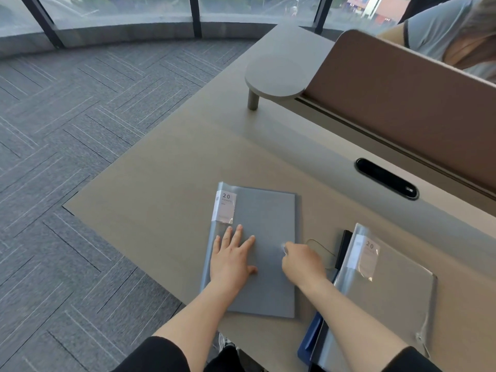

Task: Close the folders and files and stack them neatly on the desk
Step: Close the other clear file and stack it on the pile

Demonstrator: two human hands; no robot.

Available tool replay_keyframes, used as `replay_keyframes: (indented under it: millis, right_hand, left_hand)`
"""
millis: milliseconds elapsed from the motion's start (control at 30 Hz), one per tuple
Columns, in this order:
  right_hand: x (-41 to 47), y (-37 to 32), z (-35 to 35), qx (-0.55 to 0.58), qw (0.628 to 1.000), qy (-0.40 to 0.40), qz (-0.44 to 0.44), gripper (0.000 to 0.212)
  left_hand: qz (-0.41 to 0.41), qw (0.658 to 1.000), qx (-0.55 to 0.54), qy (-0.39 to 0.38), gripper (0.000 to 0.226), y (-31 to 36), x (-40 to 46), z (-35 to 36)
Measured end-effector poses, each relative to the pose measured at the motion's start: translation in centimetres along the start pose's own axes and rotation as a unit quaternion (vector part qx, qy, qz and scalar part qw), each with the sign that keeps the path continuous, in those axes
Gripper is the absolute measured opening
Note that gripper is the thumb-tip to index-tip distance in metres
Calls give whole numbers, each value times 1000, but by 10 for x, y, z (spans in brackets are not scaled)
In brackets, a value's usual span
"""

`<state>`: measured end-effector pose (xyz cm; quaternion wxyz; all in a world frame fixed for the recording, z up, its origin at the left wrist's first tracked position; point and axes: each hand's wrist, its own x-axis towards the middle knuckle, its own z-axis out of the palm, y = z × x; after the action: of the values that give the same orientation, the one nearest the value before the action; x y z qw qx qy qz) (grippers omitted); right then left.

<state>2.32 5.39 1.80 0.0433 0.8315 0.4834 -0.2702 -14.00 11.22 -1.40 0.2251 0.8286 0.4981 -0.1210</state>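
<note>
Grey folder (257,251) lies closed near the desk (166,183) front edge. Left hand (232,257) flat on its cover, fingers spread, gripping nothing. Right hand (302,263) curled at the folder's right edge; whether it pinches anything, cannot tell. Second folder (389,288) sits just right, over darker files. Looks light, thin, bendy, slick plastic; best taken by spine or long edge. Label (225,206) reads "20 POCKETS".

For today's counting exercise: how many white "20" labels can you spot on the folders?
2: one on the grey folder under the hands, label at its top-left corner; one on the right-hand folder, label likewise. Folders beneath may hide more.
</note>
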Motion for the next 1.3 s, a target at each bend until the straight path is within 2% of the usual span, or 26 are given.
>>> replay_keyframes:
  millis: [100, 267, 400, 633, 767, 933, 1067, 1167, 1300]
  right_hand:
    - [4, 15, -6, 44, 998, -4, 48, 15]
    - [17, 29, -9, 46, 995, 1, 88, 19]
    - [32, 27, -12, 35, 996, 25, 72, 16]
    - [50, 4, -6, 35, 999, 27, -16, 20]
    - [44, 8, 1, 99, 993, 56, 20, 14]
    - [25, 24, -1, 212, 958, 111, 155, 37]
    - [12, 28, 3, 236, 951, 87, 180, 20]
    - [7, 23, 5, 257, 946, 74, 182, 26]
    - [9, 25, 8, 300, 932, 57, 197, 21]
  left_hand:
    - [1, 1000, 1, -1, 80, 0, 0, 0]
    - [4, 1000, -2, 2, 80, 0, -1, -1]
    - [5, 1000, 1, -1, 79, 1, -1, -2]
    - [7, 1000, 3, 1, 81, 0, -2, -2]
    - [5, 1000, 17, 5, 83, -2, -2, -4]
    - [-84, 991, -36, 94, 90, -13, -8, -8]
    - [-159, 975, -100, 119, 90, -25, -6, -19]
    - [-206, 959, -155, 114, 85, -28, -4, -24]
    - [-267, 924, -257, 91, 70, -32, 6, -26]
